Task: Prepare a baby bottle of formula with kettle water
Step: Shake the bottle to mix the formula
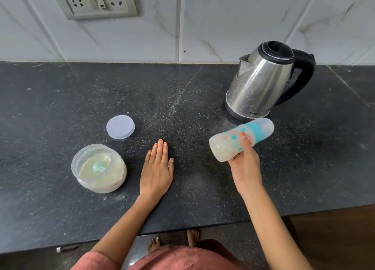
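Observation:
My right hand [244, 162] grips a baby bottle [229, 143] tilted on its side above the counter, cap pointing up and right. The bottle holds milky liquid and has a teal collar and clear cap. A steel kettle [261, 81] with a black handle stands just behind it, lid closed. My left hand [157, 168] lies flat on the dark counter [60, 99], fingers together, holding nothing. To its left sits an open clear jar of formula powder [99, 169] with a teal scoop [97, 167] lying in the powder.
The jar's pale round lid [120, 126] lies on the counter behind the jar. A wall socket plate [94, 1] is mounted on the tiled wall at top left. The counter's front edge runs below my forearms.

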### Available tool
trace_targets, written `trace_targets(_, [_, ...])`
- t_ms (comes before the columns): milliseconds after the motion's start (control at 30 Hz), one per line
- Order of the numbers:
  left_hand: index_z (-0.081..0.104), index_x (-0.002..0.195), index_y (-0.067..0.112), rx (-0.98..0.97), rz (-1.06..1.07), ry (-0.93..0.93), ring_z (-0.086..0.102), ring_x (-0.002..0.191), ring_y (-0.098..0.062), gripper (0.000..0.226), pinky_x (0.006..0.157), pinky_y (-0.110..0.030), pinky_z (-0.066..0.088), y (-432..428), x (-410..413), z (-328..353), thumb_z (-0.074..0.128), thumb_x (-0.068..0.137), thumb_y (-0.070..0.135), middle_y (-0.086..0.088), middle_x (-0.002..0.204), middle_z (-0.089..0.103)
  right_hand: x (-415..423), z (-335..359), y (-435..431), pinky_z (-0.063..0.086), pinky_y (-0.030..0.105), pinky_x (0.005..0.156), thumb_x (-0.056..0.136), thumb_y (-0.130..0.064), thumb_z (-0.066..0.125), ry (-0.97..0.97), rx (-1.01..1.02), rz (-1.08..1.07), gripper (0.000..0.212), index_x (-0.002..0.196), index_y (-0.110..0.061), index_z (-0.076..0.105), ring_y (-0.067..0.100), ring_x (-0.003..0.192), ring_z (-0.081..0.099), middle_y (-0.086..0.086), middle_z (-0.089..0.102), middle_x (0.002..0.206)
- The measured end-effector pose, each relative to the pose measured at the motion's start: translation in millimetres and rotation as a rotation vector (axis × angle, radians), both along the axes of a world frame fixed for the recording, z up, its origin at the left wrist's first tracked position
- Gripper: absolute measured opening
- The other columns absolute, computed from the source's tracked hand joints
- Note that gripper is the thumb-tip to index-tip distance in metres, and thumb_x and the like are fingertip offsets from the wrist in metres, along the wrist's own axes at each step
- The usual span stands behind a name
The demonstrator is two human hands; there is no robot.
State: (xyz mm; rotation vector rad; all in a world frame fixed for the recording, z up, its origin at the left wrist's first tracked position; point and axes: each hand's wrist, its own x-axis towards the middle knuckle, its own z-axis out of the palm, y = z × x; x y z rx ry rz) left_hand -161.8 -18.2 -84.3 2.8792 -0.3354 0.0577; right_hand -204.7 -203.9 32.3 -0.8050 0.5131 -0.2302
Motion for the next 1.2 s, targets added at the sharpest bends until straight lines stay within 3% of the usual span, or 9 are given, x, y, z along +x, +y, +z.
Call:
trace_targets(167, [0.032, 0.137, 0.000, -0.005, -0.008, -0.003, 0.031, 0.134, -0.027, 0.061, 0.108, -0.040, 0.015, 0.5, 0.0, 1.9, 0.012, 0.093, 0.037, -0.014, 0.145, 0.032, -17.7, -5.0, 14.1, 0.053, 0.031, 0.081, 0.073, -0.011, 0.067, 0.119, -0.356, 0.351, 0.018, 0.089, -0.019, 0.063, 0.012, 0.090, 0.065, -0.004, 0.070, 0.089])
trace_targets(267, [0.038, 0.134, -0.002, -0.006, -0.004, -0.002, 0.038, 0.131, -0.030, 0.057, 0.106, -0.043, 0.018, -0.2, -0.7, 0.4, 0.019, 0.093, 0.033, -0.017, 0.142, 0.039, -7.3, 0.4, 5.5, 0.056, 0.029, 0.079, 0.065, -0.022, 0.074, 0.051, -0.164, 0.177, 0.034, 0.096, -0.018, 0.063, 0.011, 0.089, 0.067, 0.001, 0.069, 0.099])
trace_targets(333, [0.038, 0.134, -0.002, -0.007, -0.002, -0.005, 0.038, 0.131, -0.030, 0.057, 0.106, -0.043, 0.018, 0.0, -0.2, -0.8, 0.019, 0.093, 0.032, -0.018, 0.142, 0.039, -0.5, -0.2, 3.9, 0.057, 0.024, 0.075, 0.075, -0.024, 0.063, 0.019, -0.022, 0.036, 0.025, 0.099, -0.019, 0.061, 0.006, 0.085, 0.068, -0.002, 0.068, 0.098])
trace_targets(533, [0.029, 0.139, 0.001, -0.025, -0.010, 0.000, 0.028, 0.136, -0.027, 0.061, 0.109, -0.038, 0.011, 0.4, -0.8, -0.1, 0.012, 0.092, 0.036, -0.014, 0.147, 0.028, -15.8, 0.3, 12.1, 0.054, 0.025, 0.077, 0.071, -0.012, 0.065, 0.115, -0.384, 0.307, 0.018, 0.087, -0.018, 0.064, 0.008, 0.083, 0.066, -0.008, 0.072, 0.081])
trace_targets(667, [0.034, 0.137, -0.001, -0.004, 0.001, -0.009, 0.033, 0.134, -0.029, 0.058, 0.108, -0.040, 0.015, -0.5, -0.2, -1.0, 0.016, 0.093, 0.034, -0.016, 0.145, 0.034, 0.4, 6.5, 3.8, 0.056, 0.022, 0.074, 0.085, -0.016, 0.054, 0.021, -0.037, -0.018, 0.014, 0.097, -0.021, 0.061, 0.005, 0.085, 0.067, -0.007, 0.070, 0.094])
trace_targets(867, [0.027, 0.140, 0.001, -0.014, -0.006, -0.001, 0.024, 0.138, -0.026, 0.063, 0.110, -0.036, 0.009, -0.1, -0.4, -0.2, 0.009, 0.091, 0.037, -0.014, 0.148, 0.026, -25.7, 0.0, 21.2, 0.053, 0.029, 0.080, 0.060, -0.021, 0.069, 0.154, -0.388, 0.318, 0.030, 0.089, -0.019, 0.064, 0.013, 0.088, 0.066, -0.004, 0.071, 0.087])
trace_targets(967, [0.030, 0.138, 0.000, -0.014, -0.003, -0.008, 0.029, 0.135, -0.028, 0.061, 0.109, -0.039, 0.013, -1.0, 0.1, -0.5, 0.012, 0.092, 0.036, -0.015, 0.146, 0.030, -11.7, 4.8, 9.6, 0.056, 0.021, 0.069, 0.070, -0.018, 0.065, 0.077, -0.167, 0.097, 0.022, 0.092, -0.019, 0.063, 0.005, 0.079, 0.069, -0.008, 0.072, 0.085])
trace_targets(1033, [0.025, 0.140, 0.001, -0.017, -0.007, -0.007, 0.023, 0.138, -0.025, 0.063, 0.110, -0.035, 0.010, -1.2, -0.3, -1.6, 0.007, 0.091, 0.038, -0.013, 0.149, 0.024, -4.8, 4.6, 5.6, 0.056, 0.021, 0.073, 0.083, -0.015, 0.058, 0.048, -0.098, 0.000, 0.016, 0.097, -0.022, 0.061, 0.003, 0.083, 0.068, -0.010, 0.071, 0.090])
trace_targets(1200, [0.023, 0.141, 0.001, -0.024, -0.016, -0.013, 0.020, 0.139, -0.024, 0.066, 0.111, -0.034, 0.008, 0.0, -1.0, 0.3, 0.005, 0.090, 0.039, -0.013, 0.150, 0.022, -22.1, 6.6, 11.2, 0.054, 0.021, 0.073, 0.076, -0.005, 0.063, 0.118, -0.412, 0.324, 0.017, 0.085, -0.019, 0.062, 0.004, 0.077, 0.067, -0.011, 0.072, 0.074])
